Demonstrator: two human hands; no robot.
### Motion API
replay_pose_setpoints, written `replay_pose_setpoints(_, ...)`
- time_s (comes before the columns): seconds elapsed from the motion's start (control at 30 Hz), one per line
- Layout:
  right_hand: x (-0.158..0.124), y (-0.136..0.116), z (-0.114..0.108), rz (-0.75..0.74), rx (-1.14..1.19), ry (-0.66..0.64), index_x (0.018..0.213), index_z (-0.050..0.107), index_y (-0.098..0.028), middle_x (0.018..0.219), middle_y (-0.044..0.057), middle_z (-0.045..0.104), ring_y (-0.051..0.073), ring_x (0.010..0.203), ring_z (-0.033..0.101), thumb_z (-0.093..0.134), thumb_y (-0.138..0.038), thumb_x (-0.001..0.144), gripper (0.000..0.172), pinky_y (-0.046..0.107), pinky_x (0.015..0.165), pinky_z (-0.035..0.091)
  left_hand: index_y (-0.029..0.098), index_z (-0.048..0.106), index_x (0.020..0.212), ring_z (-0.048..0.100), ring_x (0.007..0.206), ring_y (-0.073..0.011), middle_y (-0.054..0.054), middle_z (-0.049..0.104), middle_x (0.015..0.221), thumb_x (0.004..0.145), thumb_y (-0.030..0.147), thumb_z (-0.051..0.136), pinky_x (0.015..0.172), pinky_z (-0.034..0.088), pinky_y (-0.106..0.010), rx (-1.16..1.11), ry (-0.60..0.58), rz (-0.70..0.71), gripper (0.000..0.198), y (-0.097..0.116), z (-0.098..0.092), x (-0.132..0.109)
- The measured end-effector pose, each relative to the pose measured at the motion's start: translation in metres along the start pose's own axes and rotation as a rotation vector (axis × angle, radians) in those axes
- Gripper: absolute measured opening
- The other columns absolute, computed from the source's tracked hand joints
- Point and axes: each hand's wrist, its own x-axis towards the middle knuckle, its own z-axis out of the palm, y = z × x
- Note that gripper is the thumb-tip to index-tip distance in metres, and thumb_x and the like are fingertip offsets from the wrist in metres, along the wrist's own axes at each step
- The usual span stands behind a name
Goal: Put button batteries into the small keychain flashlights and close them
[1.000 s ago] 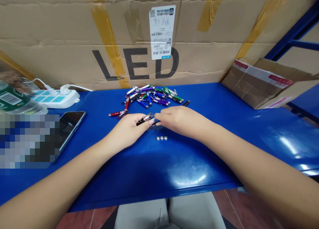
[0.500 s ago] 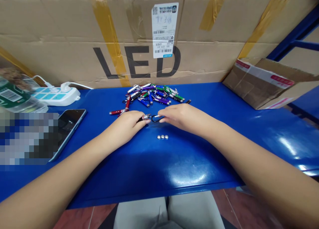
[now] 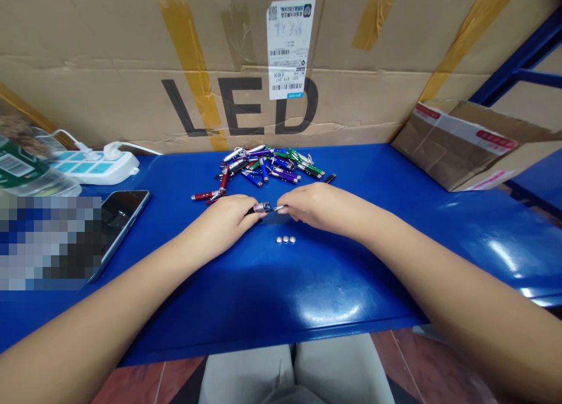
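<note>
My left hand (image 3: 232, 216) is closed around a small black keychain flashlight, whose silver end (image 3: 262, 207) sticks out past the thumb toward the right. My right hand (image 3: 309, 204) pinches a thin silver metal piece (image 3: 279, 208) that meets the flashlight's end; what exactly it is, I cannot make out. Just below the hands, three button cells (image 3: 285, 239) lie in a row on the blue table (image 3: 263, 298). Behind the hands is a pile of small metal flashlights (image 3: 267, 163) in red, blue, purple, green, silver and black.
A large cardboard box (image 3: 132, 52) marked LED stands along the back. At the left are a power strip (image 3: 100, 168), a bottle (image 3: 26, 173) and a phone (image 3: 125, 211). A smaller open carton (image 3: 456, 149) is at the right. One black piece (image 3: 330, 178) lies beside the pile.
The black cord loop that showed between my hands is no longer visible as a loop. The silver piece in my right hand now meets the flashlight's end. Both hands have barely moved.
</note>
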Motion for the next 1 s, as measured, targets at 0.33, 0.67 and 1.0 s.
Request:
replay_pose_setpoints(0.33,-0.004,0.004,0.002,0.166,0.239,0.059,0.069,0.037,-0.022,0.065,-0.003,0.048,0.012,0.059,0.042,0.046,-0.023,0.088,0.021,0.026,0.058,0.030,0.019,0.056,0.072,0.056,0.066,-0.0179,-0.001,0.061,0.069,0.093,0.042,0.047,0.062,0.036,-0.028,-0.118,0.098,-0.101,0.033,0.005,-0.008,-0.005)
replay_pose_setpoints(0.67,-0.002,-0.010,0.000,0.124,0.043,-0.060,0.075,0.050,-0.018,0.063,0.000,0.057,0.012,0.054,0.045,0.046,-0.024,0.091,0.017,0.026,0.054,0.027,0.018,0.071,0.084,0.060,0.074,-0.0163,0.001,0.070,0.078,0.084,0.043,0.064,0.067,0.042,-0.025,-0.512,0.132,-0.197,0.027,0.022,-0.006,-0.003)
replay_pose_setpoints(1.0,-0.005,0.007,0.007,-0.133,0.036,0.275,0.106,0.065,-0.014,0.103,0.010,0.073,0.019,0.094,0.067,0.056,-0.025,0.094,0.019,0.027,0.082,0.047,0.017,0.068,0.083,0.042,0.055,-0.0097,0.004,0.057,0.064,0.082,0.052,0.066,0.051,0.031,-0.022,-0.695,0.120,-0.364,0.035,0.009,-0.001,-0.004)
